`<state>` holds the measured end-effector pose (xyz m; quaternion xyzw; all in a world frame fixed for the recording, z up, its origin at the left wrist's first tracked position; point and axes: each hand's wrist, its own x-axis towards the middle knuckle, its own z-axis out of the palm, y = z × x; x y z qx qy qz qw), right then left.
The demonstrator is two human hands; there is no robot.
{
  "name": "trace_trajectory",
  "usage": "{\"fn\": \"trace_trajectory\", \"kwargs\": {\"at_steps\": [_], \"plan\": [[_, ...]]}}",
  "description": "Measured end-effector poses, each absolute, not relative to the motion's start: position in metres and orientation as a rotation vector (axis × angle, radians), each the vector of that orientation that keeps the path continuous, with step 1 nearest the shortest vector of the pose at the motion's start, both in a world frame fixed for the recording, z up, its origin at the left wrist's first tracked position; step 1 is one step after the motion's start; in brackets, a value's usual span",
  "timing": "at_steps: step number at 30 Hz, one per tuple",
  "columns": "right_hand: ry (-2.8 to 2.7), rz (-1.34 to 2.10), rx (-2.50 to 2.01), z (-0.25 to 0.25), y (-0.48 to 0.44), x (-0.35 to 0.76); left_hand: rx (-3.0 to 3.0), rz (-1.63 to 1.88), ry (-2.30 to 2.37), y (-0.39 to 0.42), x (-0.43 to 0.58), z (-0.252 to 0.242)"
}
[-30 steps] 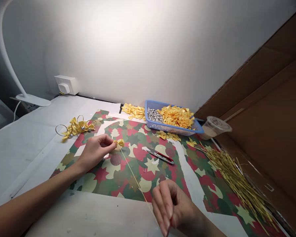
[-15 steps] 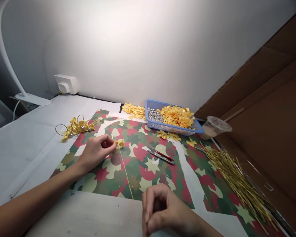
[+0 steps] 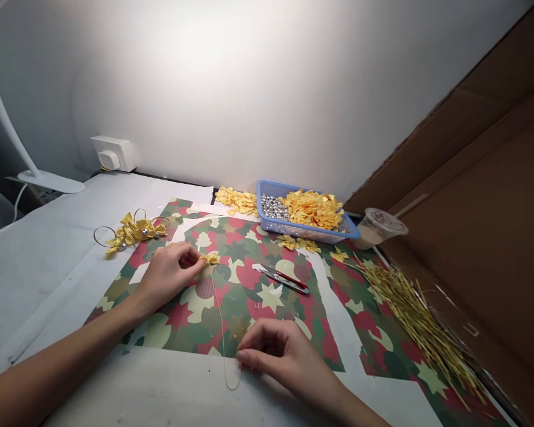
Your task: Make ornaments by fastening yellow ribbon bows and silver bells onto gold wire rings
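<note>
My left hand (image 3: 171,274) pinches one end of a small yellow ribbon bow (image 3: 210,259) just above the patterned paper. From the bow a thin pale thread (image 3: 220,314) runs down toward me and loops slackly at the paper's near edge. The thread's other end reaches the fingertips of my right hand (image 3: 278,356), which are closed on it low over the white table. Between and beyond the hands lie red-handled thread snips (image 3: 285,279).
A blue basket (image 3: 302,232) holds yellow bows and silver bells. Loose bows (image 3: 235,200) lie beside it. At left is a cluster of bows and bells on wire rings (image 3: 136,231). Golden wire stems (image 3: 418,320), a lidded plastic cup (image 3: 378,228) and cardboard (image 3: 480,178) stand right.
My right hand has moved forward and a little left, and the thread has gone from taut to slack. My left hand still holds the bow. The view has shifted slightly.
</note>
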<state>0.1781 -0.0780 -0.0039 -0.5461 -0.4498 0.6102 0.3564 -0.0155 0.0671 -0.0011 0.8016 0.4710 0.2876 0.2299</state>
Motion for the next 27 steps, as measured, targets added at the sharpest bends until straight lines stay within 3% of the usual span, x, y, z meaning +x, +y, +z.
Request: {"fn": "trace_trajectory", "kwargs": {"at_steps": [8,13,16,21,27], "plan": [[-1.237,1.351,-1.543,-0.008,-0.073,0.188,2.225,0.761,1.347,0.066,-0.016,0.000],[-1.563,0.708,-1.630,0.017,-0.028,0.225,2.226,0.796,1.347,0.067,-0.017,-0.002],[-1.546,0.504,-1.713,0.038,0.027,0.252,2.234,0.895,1.372,0.065,-0.018,0.000],[-1.568,0.561,-1.965,0.048,0.112,0.271,2.331,1.069,1.337,0.057,-0.018,0.003],[-1.583,0.737,-2.156,0.031,0.140,0.263,2.448,1.146,1.199,0.051,-0.018,0.000]]}}
